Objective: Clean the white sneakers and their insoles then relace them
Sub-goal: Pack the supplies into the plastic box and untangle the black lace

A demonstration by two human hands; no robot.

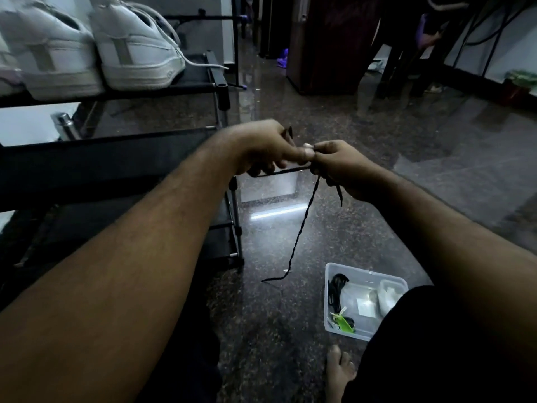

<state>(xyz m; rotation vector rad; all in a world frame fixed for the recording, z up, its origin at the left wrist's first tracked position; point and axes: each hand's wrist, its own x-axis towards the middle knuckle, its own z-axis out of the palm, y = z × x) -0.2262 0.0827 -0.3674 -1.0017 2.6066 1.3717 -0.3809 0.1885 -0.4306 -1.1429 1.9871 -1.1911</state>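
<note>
I hold a black shoelace (pixel 302 228) between both hands above the dark stone floor (pixel 406 158). My left hand (pixel 261 149) pinches one stretch of it and my right hand (pixel 340 167) is curled round it just beside, with a short taut span running between the two. The long end hangs from my right hand and trails onto the floor near the clear plastic tub (pixel 329 298), where another dark lace (pixel 337 289) lies coiled.

The white sneakers (pixel 96 50) stand well apart from my hands, on the top shelf of the black shoe rack (pixel 110 161) to my left. One white lace (pixel 200 64) dangles off the nearer shoe.

I judge this to be lace preparation, working the cord straight before anything gets threaded. To do it well I should keep the span tight, slide my right grip along it while the left anchors, and untwist the hanging length so it lies flat. I should also keep the loose tip off the wet-looking floor.
</note>
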